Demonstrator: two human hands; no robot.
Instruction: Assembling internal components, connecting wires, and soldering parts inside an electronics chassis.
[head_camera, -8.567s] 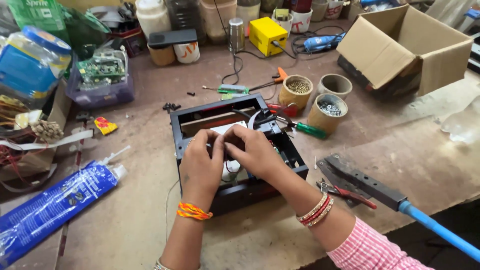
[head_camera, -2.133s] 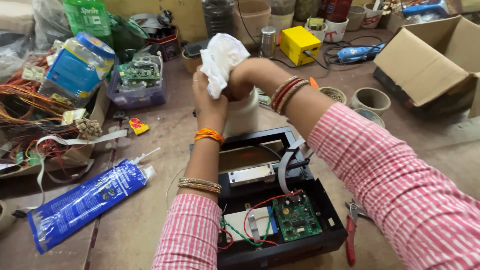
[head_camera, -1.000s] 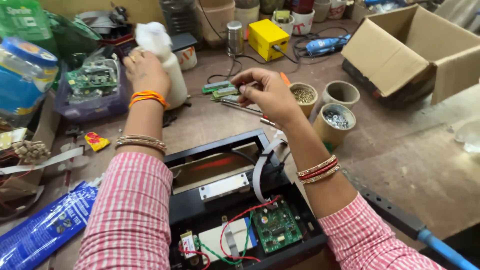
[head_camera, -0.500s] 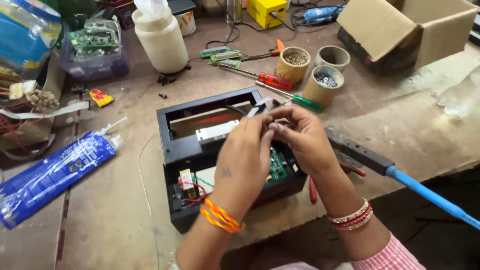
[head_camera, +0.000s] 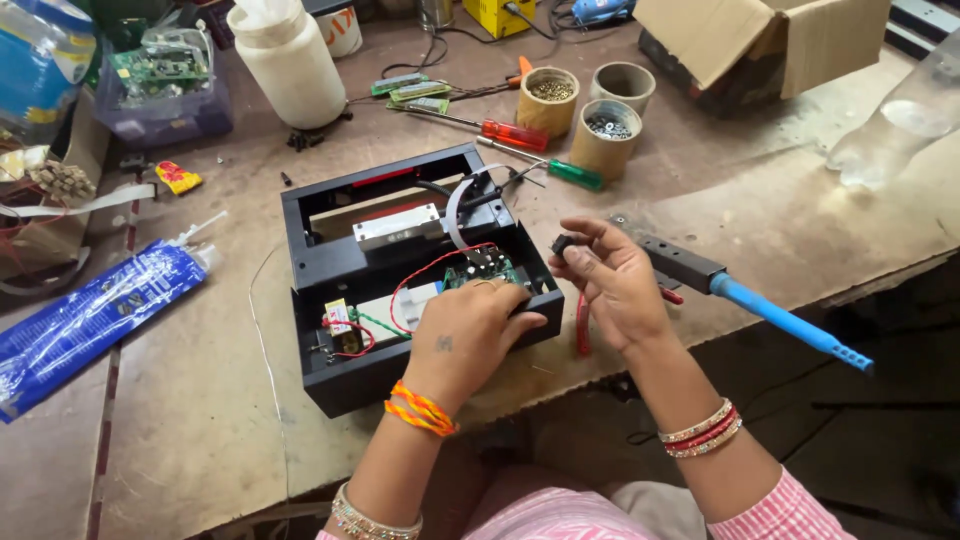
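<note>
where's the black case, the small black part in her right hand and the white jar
black case (head_camera: 330, 262): head view, left wall.
small black part (head_camera: 563, 243): head view, its top, at the right fingertips.
white jar (head_camera: 292, 62): head view, its side.

A cluttered wooden workbench (head_camera: 760, 215): a white plastic jar (head_camera: 288, 62) stands at the back, beside a purple tray (head_camera: 160, 112) holding green circuit boards. Three cardboard tubes (head_camera: 595, 105) of screws and small hardware cluster near a red-handled screwdriver (head_camera: 500, 131) and a green-handled screwdriver (head_camera: 565, 172). An open cardboard box (head_camera: 770, 45) sits at the far right corner, with a clear plastic bottle (head_camera: 900, 125) lying near the bench edge. A blue sealant tube (head_camera: 95, 312) lies at the left, a blue-handled soldering iron (head_camera: 770, 310) overhangs the front edge, and red-handled pliers (head_camera: 582, 325) rest close by.
</note>
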